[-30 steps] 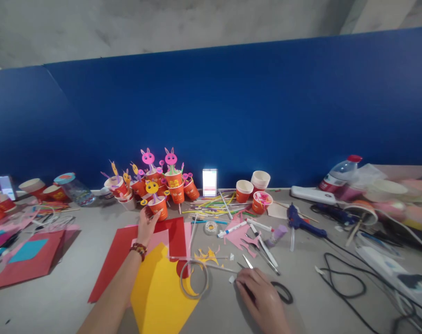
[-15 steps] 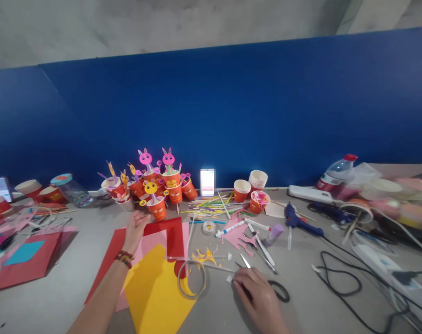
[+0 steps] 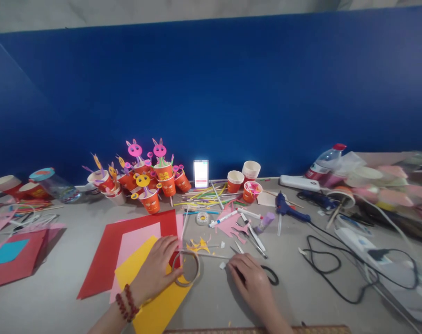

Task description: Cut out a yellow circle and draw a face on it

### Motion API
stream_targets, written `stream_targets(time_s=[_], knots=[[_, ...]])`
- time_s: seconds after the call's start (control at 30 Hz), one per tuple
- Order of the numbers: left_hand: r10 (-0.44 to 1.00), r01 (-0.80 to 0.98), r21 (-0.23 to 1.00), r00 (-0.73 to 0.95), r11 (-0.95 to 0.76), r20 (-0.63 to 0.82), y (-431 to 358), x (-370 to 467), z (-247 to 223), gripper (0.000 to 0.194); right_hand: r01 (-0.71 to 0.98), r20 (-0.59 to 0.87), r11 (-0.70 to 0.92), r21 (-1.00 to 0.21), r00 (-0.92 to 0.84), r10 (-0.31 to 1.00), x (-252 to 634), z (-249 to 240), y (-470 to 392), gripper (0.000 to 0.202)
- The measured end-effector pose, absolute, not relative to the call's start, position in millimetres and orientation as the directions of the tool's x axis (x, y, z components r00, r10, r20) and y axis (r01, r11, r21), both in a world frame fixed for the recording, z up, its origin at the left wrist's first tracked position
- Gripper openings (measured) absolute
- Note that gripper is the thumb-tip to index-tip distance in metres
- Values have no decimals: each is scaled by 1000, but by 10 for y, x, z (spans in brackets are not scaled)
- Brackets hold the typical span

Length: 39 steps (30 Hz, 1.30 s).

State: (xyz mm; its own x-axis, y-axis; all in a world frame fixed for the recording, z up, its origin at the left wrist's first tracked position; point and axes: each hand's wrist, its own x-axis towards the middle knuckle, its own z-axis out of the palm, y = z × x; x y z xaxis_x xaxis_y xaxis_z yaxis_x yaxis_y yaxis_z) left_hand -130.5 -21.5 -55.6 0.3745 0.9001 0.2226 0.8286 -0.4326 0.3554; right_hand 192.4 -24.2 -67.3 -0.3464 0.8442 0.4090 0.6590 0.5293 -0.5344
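My left hand [image 3: 158,260], with a beaded bracelet on the wrist, is over the yellow paper sheet [image 3: 169,304]. Thumb and fingers are spread at the left rim of a roll of tape [image 3: 198,270], and I cannot tell whether they touch it. Curled on the grey table, my right hand [image 3: 248,277] covers the middle of a pair of scissors [image 3: 271,275]. The blades stick out past its fingers and a black handle loop shows at its right. Pink and red sheets [image 3: 99,255] lie under the yellow one. Yellow paper scraps [image 3: 198,245] sit beyond the tape.
Red paper cups with animal faces [image 3: 150,203] stand at back left. Colored sticks [image 3: 200,197], a lit phone [image 3: 201,173] and stacked cups [image 3: 235,181] line the back. Markers [image 3: 225,218], a blue glue gun [image 3: 290,209], a black cable [image 3: 331,278] and a power strip [image 3: 362,250] lie rightward.
My left hand has come back from beside the front cup to the tape roll, over the yellow paper. The right hand stays at the scissors. The view has tilted down and shifted right.
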Motion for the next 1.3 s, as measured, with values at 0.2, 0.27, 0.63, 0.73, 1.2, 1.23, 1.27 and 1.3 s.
stream_targets(time_s=[0.2,0.27,0.63,0.73,1.2,1.23,1.27,1.3], knots=[[898,849,291,417,-441,143,-73,-1010,-457,17,705,357,518,-484,-382,853,1967,-639,-262,17],[892,856,250,434,-452,124,-29,-962,-431,19,730,328,509,-455,-394,859,1947,-626,-247,18],[888,870,180,451,-459,85,327,-1033,-320,13,736,348,500,-457,-370,861,1909,-620,-177,17],[856,840,182,516,-511,28,384,-964,-318,8,728,360,503,-465,-364,859,1931,-636,-201,18],[735,725,278,672,-631,-84,618,-997,-222,9,729,354,491,-477,-353,866,1962,-629,-188,17],[736,720,298,673,-626,-78,642,-1038,-184,8,726,360,495,-478,-352,864,1963,-630,-188,17],[744,721,318,665,-616,-68,675,-1084,-146,9,723,365,498,-479,-352,862,1964,-632,-189,17],[760,729,335,647,-597,-54,716,-1134,-114,10,721,369,500,-480,-351,861,1965,-633,-189,17]])
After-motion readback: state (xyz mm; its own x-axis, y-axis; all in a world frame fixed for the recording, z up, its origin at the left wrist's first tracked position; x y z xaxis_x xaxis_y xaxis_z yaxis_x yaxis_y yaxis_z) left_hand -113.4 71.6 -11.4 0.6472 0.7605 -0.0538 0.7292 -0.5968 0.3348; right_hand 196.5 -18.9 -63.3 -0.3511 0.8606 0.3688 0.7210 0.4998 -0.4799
